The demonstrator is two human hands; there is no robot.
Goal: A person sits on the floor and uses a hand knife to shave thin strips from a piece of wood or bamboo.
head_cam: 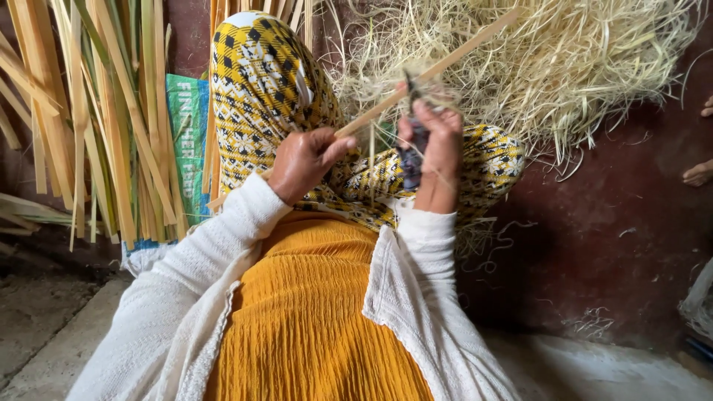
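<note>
Views: one only, so no overlap with another.
Position: worn on the person's head.
Facing: steeply down and forward, over the lap toward the floor (pixel 616 223).
Nearness: close; both hands sit mid-frame, with strip bundles (pixel 111 119) left and shavings (pixel 564 67) at the top.

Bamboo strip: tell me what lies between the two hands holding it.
Between the left hand and the right hand, the head view shows only a bare stretch of the strip, with patterned cloth behind it.
</note>
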